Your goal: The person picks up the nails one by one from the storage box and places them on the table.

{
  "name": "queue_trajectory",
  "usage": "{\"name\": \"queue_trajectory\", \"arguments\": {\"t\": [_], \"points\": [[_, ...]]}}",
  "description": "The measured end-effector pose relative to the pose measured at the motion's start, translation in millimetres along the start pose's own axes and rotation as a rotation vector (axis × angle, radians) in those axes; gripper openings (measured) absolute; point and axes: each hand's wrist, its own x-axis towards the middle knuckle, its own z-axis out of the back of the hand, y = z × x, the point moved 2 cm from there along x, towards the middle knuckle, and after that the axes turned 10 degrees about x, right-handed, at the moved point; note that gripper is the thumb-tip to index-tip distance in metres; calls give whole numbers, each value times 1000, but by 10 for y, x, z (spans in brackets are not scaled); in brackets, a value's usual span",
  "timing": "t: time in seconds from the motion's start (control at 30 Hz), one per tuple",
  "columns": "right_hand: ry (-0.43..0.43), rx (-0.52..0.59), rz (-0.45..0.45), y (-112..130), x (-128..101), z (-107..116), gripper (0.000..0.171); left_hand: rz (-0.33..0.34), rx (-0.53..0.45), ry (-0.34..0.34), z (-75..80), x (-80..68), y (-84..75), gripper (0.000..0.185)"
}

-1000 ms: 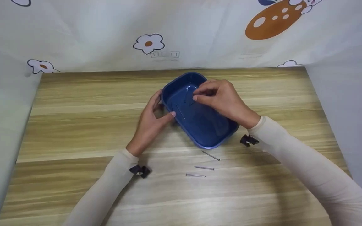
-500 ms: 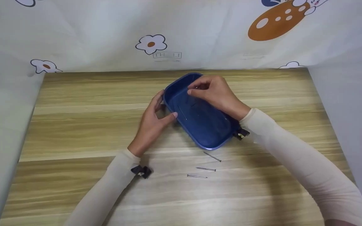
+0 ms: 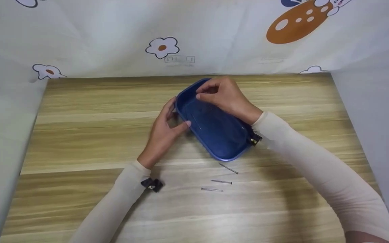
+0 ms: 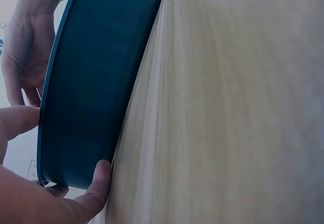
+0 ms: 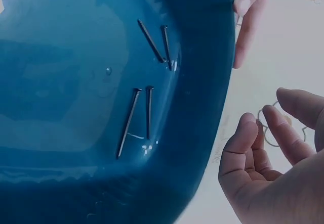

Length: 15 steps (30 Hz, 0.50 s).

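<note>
The blue tray (image 3: 214,125) sits near the desk's (image 3: 79,135) far edge with nails (image 5: 136,118) inside. The left hand (image 3: 162,133) grips its side; the right hand (image 3: 226,98) hovers, fingers (image 5: 248,148) loosely curled, holding nothing. A bump could spill nails onto the desk.

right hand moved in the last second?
Yes. The right hand has shifted up and left over the blue tray, toward its far end, while the nails on the table kept their place.

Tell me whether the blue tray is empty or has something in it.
Not empty: the blue tray holds nails, plainly seen in the right wrist view.
</note>
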Motion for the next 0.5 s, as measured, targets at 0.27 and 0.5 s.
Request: {"name": "queue_trajectory", "arguments": {"t": [0.27,0.5], "points": [[34,-29,-1,-100,78,-55,19,25,22,6,2,-3,-19,92],[43,-33,-5,-108,130,-64,19,35,31,7,13,-7,-31,93]]}}
